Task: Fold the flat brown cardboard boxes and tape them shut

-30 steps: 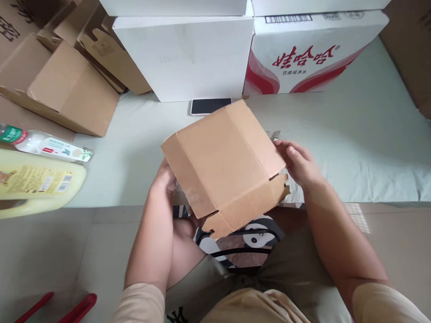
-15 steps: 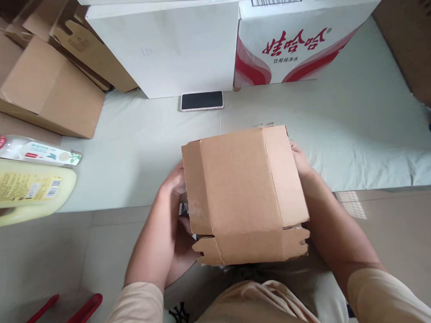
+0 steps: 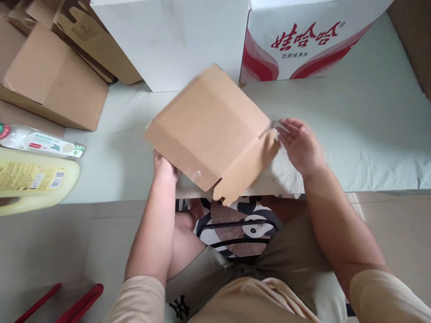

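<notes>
A flattened brown cardboard box is tilted above the pale green surface, its slotted end flap hanging toward me. My left hand grips its lower left edge; the fingers are partly hidden underneath. At the box's right corner is my right hand, palm turned up, fingers stretched toward the cardboard and somewhat apart. A blurred, clear or greyish strip shows by these fingertips; whether it is tape or part of the box, I cannot make out.
Behind stand a plain white carton and a white carton with red lettering. At left are brown boxes, a clear bottle and a yellow jug. Red handles show at lower left. A panda-patterned stool is below.
The cardboard box has moved forward and left and turned diagonally, uncovering my lap and the stool. My right hand has turned palm up, its fingers loosened. The phone is now hidden behind the box.
</notes>
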Motion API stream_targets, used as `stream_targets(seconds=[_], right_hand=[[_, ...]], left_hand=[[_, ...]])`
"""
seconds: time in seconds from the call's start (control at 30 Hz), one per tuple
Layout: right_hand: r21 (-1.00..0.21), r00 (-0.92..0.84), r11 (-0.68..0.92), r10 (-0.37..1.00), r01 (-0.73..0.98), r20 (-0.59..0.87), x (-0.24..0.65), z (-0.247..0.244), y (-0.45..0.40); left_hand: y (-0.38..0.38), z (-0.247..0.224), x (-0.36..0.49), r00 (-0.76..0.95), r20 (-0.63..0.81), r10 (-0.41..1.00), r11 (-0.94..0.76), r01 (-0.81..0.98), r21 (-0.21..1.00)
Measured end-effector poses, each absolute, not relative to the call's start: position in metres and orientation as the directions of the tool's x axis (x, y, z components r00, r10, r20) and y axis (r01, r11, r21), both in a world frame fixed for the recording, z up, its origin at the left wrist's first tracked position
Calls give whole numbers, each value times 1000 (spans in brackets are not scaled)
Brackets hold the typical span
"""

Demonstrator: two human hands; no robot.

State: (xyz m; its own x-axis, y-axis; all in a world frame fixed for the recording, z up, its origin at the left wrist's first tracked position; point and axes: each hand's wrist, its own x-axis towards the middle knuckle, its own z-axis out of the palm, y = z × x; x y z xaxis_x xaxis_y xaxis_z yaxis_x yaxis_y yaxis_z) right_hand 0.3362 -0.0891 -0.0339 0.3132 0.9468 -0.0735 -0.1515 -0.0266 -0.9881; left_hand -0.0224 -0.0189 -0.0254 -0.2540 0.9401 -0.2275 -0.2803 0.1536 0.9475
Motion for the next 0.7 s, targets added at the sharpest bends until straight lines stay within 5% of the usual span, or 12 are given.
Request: stream_targets(seconds=[0.1, 0.27, 0.43, 0.57, 0.7], right_hand=[[-994, 397, -4, 916, -113, -49, 336, -40, -86], [-964, 168, -144, 969, -222, -183, 310, -47, -87], [-939, 64, -215, 969, -267, -240, 290, -44, -87], [-926, 139, -234, 948, -298, -285, 298, -43, -89], [-941, 268, -260, 911, -215, -313, 319, -57, -88]], left_hand=[[-11, -27, -30, -306, -25, 952, -40, -203, 978], [-11, -39, -29, -389, 222, 894, -209, 74, 975], [-21, -45, -28, -166, 432, 887, -348, 376, 859], [-23, -50, -33, 183, 424, 887, -456, 491, 743], [-23, -52, -38, 459, 238, 856, -486, 557, 673]])
